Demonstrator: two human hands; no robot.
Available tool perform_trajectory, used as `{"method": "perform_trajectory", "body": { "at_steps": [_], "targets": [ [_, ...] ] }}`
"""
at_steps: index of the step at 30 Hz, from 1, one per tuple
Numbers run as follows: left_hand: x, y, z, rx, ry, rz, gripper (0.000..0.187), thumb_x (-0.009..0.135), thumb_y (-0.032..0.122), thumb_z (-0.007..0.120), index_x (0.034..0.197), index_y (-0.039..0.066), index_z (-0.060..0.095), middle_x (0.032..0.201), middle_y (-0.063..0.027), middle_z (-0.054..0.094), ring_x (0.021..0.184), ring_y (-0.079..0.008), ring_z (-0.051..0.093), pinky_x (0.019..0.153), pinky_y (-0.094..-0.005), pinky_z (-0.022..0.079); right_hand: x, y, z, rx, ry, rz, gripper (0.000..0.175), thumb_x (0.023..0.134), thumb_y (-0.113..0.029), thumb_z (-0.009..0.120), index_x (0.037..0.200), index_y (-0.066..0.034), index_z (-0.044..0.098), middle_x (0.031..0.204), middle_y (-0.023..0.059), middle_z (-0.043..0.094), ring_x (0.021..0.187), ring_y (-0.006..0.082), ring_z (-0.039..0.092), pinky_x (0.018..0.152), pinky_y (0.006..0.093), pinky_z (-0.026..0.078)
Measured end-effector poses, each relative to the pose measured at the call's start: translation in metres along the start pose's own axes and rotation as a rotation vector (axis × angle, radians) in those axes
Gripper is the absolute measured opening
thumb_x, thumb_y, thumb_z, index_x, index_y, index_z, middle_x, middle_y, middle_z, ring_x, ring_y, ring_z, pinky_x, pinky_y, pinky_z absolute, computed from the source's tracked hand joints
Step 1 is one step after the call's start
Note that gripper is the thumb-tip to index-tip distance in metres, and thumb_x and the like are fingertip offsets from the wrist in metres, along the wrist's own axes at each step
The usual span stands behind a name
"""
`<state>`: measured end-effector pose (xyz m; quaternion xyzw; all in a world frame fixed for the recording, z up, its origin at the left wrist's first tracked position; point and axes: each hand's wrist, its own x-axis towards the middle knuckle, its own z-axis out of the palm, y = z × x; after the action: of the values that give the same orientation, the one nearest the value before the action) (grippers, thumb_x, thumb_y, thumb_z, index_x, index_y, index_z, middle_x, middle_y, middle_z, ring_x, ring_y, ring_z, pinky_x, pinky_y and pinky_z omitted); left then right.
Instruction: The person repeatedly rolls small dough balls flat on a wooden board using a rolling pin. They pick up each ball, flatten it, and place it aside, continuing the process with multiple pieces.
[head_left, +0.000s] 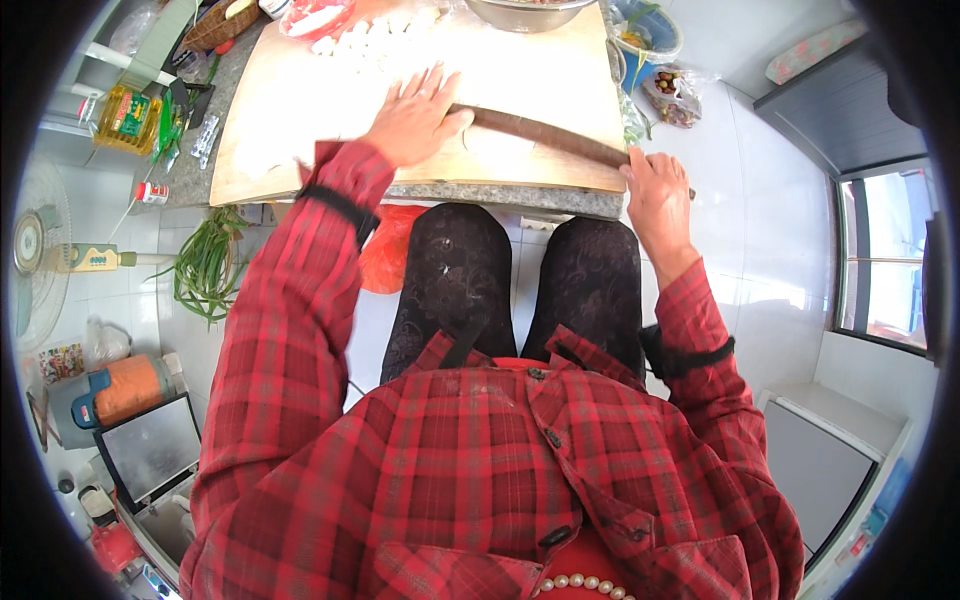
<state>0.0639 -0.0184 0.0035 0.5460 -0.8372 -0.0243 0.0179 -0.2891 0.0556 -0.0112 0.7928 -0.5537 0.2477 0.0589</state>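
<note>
A long, dark rolling pin (544, 135), blurred in places, slants across the pale wooden board (300, 127). My right hand (660, 196) is closed around its right end, just beyond the board's edge. My left hand (417, 116) lies palm down over the board with fingers spread, its thumb against the pin's left end. What is under the left palm is hidden. A thin, pale piece, apparently flattened dough (495, 144), shows beneath the pin, washed out by glare. Small white dough pieces (375, 36) lie in a group beyond my left fingers.
A metal bowl (529, 16) with filling and a red bowl (315, 19) of white powder stand at the board's far side. An oil bottle (127, 118) is at left. A blue bucket (660, 37) stands right. Green stalks (206, 262) and a fan (37, 240) are at lower left.
</note>
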Motion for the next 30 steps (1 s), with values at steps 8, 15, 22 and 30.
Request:
{"method": "perform_trajectory", "body": {
  "at_steps": [8, 15, 22, 30],
  "targets": [
    [0.004, 0.009, -0.006, 0.019, -0.032, -0.010, 0.070, 0.102, 0.051, 0.036, 0.156, 0.008, 0.023, 0.162, -0.0230, 0.017, 0.148, -0.0419, 0.020, 0.120, -0.0527, 0.015, -0.004, 0.018, -0.005, -0.067, -0.025, 0.011, 0.020, 0.090, -0.014, 0.064, 0.107, -0.0040, 0.062, 0.089, 0.0141, 0.058, 0.090, 0.0381, 0.058, 0.099, 0.0531, 0.044],
    [-0.055, 0.008, 0.003, -0.028, 0.048, 0.086, 0.069, 0.101, 0.048, 0.041, 0.154, 0.006, 0.025, 0.160, -0.0243, 0.022, 0.147, -0.0423, 0.022, 0.120, -0.0527, 0.015, -0.022, -0.006, -0.010, -0.033, 0.007, -0.021, 0.027, 0.088, -0.013, 0.067, 0.113, -0.0041, 0.063, 0.095, 0.0131, 0.057, 0.097, 0.0346, 0.057, 0.105, 0.0565, 0.040],
    [0.030, -0.006, 0.006, -0.021, 0.003, -0.082, 0.073, 0.101, 0.058, 0.033, 0.155, 0.009, 0.026, 0.160, -0.0236, 0.022, 0.147, -0.0429, 0.022, 0.120, -0.0540, 0.016, 0.033, 0.018, 0.007, -0.151, -0.040, 0.008, 0.022, 0.091, -0.019, 0.064, 0.109, -0.0070, 0.064, 0.091, 0.0145, 0.059, 0.095, 0.0366, 0.058, 0.104, 0.0542, 0.041],
    [-0.064, 0.017, 0.000, 0.030, -0.045, 0.022, 0.069, 0.103, 0.046, 0.038, 0.154, 0.001, 0.025, 0.160, -0.0241, 0.021, 0.149, -0.0403, 0.019, 0.121, -0.0523, 0.016, -0.029, -0.009, -0.022, -0.041, -0.036, -0.050, 0.030, 0.084, -0.011, 0.067, 0.112, -0.0043, 0.060, 0.091, 0.0127, 0.057, 0.089, 0.0341, 0.057, 0.085, 0.0486, 0.045]
  ]
}}
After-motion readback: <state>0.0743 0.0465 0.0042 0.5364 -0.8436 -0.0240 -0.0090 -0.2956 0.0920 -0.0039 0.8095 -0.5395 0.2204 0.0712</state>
